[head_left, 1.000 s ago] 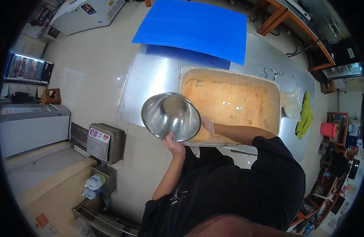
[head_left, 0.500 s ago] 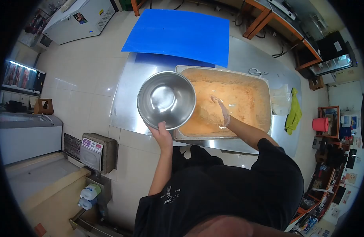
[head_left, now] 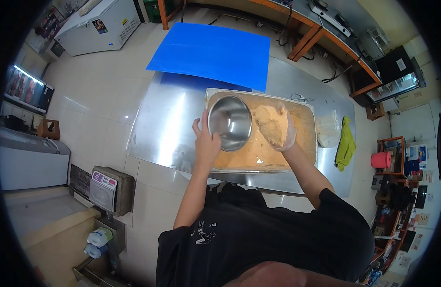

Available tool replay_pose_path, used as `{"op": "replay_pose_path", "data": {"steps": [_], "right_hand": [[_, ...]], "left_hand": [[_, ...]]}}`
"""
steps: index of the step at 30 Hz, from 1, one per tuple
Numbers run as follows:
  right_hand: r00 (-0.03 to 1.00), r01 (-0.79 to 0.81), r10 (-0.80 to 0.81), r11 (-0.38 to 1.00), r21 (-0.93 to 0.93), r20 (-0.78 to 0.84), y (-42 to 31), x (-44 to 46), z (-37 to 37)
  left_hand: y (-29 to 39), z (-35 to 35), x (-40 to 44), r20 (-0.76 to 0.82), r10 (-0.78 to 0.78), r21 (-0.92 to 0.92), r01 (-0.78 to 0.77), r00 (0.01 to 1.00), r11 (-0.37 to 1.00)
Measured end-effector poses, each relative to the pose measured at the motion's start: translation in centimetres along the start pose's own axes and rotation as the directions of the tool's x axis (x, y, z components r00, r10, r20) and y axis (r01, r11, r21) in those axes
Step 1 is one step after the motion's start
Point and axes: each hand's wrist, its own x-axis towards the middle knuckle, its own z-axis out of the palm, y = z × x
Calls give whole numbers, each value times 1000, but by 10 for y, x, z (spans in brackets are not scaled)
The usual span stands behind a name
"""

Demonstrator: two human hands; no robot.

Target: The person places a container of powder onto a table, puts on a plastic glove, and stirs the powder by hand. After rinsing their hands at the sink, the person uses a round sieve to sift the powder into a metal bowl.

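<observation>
My left hand (head_left: pixel 207 138) grips the rim of a shiny steel mixing bowl (head_left: pixel 229 123), fingers around its left side. The bowl is tilted toward the right over a large metal tray (head_left: pixel 263 171); no contents show inside it. My right hand (head_left: pixel 288 136), in a clear plastic glove, is cupped around a heaped scoop of orange-tinted breading flour (head_left: pixel 270 122). It is just right of the bowl, above the tray. More of the same flour (head_left: pixel 244 160) covers the tray's floor. The flour hides most of my right fingers.
A blue sheet (head_left: pixel 211 52) lies across the far part of the steel table (head_left: pixel 158 129). Scissors (head_left: pixel 299 98) lie behind the tray. Right of it are a clear plastic bag or container (head_left: pixel 328 129) and a green cloth (head_left: pixel 344 143). A scale (head_left: pixel 105 186) stands at lower left.
The bowl has moved right over the tray and tipped toward my right hand. My right hand has come up out of the flour with a heaped load.
</observation>
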Motion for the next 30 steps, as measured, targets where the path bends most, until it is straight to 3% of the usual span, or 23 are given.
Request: {"op": "replay_pose_path", "data": {"steps": [3, 4, 6, 9, 12, 13, 14, 15, 16, 19, 21, 22, 24, 28, 30], "right_hand": [[959, -192, 196, 981, -40, 206, -6, 32, -12], [985, -134, 143, 986, -100, 95, 1, 38, -14], [994, -48, 22, 971, -236, -110, 26, 52, -13], [978, -192, 149, 923, -333, -149, 55, 70, 4], [913, -193, -80, 778, -597, -399, 75, 75, 56], [875, -242, -246, 523, -817, -417, 72, 84, 52], [939, -222, -268, 2, -975, -214, 69, 84, 57], [983, -117, -180, -519, -847, -25, 66, 81, 70], [996, 38, -6, -882, -469, 92, 63, 78, 78], [976, 215, 127, -725, -654, 179, 47, 87, 60], [963, 238, 93, -734, -636, 253, 37, 90, 43], [955, 247, 74, -737, -629, 289, 37, 87, 46], [990, 76, -25, -721, -689, 136, 41, 74, 64], [983, -168, -165, -650, -741, -78, 41, 42, 87], [982, -144, -181, -584, -799, -45, 33, 34, 73]], "left_hand": [[6, 11, 1, 84, -97, -47, 101, 992, 994], [11, 11, 1, 117, -141, -74, 150, 983, 986], [-20, 26, 13, 46, -51, 16, 51, 998, 999], [14, 7, 7, 106, -161, -180, 178, 981, 968], [10, 3, 12, 129, -155, -284, 186, 979, 941], [7, 2, 13, 180, -130, -361, 189, 975, 913], [4, 3, 15, 230, -99, -435, 193, 968, 880], [0, 4, 17, 277, -61, -505, 199, 959, 840], [-4, 8, 18, 272, -73, -542, 216, 959, 812], [-9, 16, 11, 253, -101, -613, 241, 962, 752], [-5, 13, 6, 225, -106, -616, 225, 969, 755], [-15, 19, 10, 65, 32, -530, 7, 997, 848], [-43, 39, 22, -187, 357, -237, -395, 915, 888], [-16, 19, 5, -137, 338, -236, -362, 931, 902], [-17, 18, 6, -134, 403, -199, -423, 905, 884]]}}
